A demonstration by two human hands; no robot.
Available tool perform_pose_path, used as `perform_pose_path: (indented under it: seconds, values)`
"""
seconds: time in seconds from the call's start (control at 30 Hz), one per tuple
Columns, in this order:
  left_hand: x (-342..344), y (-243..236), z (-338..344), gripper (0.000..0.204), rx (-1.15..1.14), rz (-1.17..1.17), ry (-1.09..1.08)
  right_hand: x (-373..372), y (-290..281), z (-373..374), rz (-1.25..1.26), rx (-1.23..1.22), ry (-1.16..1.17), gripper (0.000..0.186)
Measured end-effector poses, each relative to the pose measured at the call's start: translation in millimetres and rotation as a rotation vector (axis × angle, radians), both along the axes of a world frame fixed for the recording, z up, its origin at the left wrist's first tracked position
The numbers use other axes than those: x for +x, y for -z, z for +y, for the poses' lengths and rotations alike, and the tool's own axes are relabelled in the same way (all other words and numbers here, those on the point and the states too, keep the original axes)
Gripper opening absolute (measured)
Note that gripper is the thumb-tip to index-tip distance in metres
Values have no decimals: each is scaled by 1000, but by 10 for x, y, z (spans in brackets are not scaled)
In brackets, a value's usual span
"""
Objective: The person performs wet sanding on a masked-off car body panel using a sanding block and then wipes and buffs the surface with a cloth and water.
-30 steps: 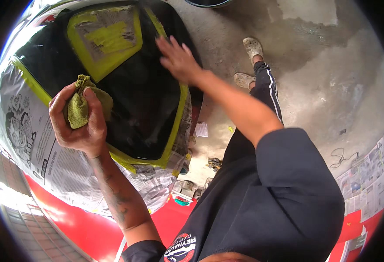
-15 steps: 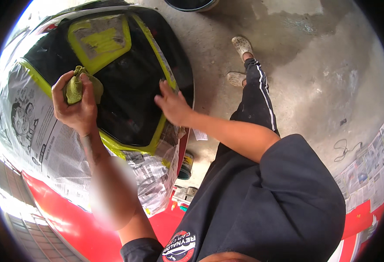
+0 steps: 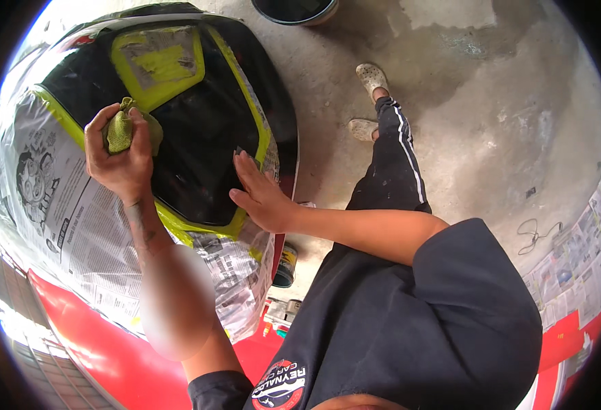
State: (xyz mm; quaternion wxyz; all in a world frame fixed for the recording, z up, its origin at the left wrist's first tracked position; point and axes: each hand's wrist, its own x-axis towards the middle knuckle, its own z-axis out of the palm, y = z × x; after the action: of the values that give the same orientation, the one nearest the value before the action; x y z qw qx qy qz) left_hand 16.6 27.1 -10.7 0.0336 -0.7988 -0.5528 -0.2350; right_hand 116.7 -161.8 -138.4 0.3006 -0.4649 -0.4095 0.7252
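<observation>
Left hand (image 3: 119, 160) closed in a fist around a wadded yellow-green cloth (image 3: 124, 130), cloth bulging out above thumb and forefinger, pressed at the left margin of the black panel (image 3: 201, 147). Right hand (image 3: 263, 198) open and flat, fingers (image 3: 246, 167) extended and slightly spread, palm down on the lower right part of the same panel, holding nothing; fingertips directed toward the panel's upper area.

Black glossy panel bordered by yellow-green masking tape (image 3: 249, 113), with a smaller taped rectangle (image 3: 157, 61) near its far end. Long axis running from near the right hand toward the upper left of the view. Cloth at the left tape line, right hand at the lower right tape line, dark surface between the two hands uncovered.

Newspaper masking (image 3: 61, 219) wrapped around the left and near sides of the panel, hanging down below the right wrist. Red bodywork (image 3: 95, 348) under the paper along the lower left. Bare concrete floor (image 3: 492, 116) to the right, with a dark round basin (image 3: 294, 10) at the top edge, small cans (image 3: 285, 266) beside the hanging paper, and a thin wire (image 3: 536, 232) farther right.
</observation>
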Motion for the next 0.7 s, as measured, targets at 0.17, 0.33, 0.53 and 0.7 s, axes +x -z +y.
perform_pose_path:
  seconds: [0.17, 0.33, 0.53, 0.7]
  values:
    - [54, 9, 27, 24, -21, -12, -4, -111, 436, 385, -45, -80, 18, 72]
    - [-17, 32, 13, 23, -29, -29, -5, -121, -234, 10, 15, -41, -40, 77]
    - [20, -5, 31, 23, -33, -29, 7, -118, -365, -45, 18, 23, -59, 78]
    - [-32, 4, 24, 23, -59, 11, 7, -121, -296, 151, -28, -121, -18, 78]
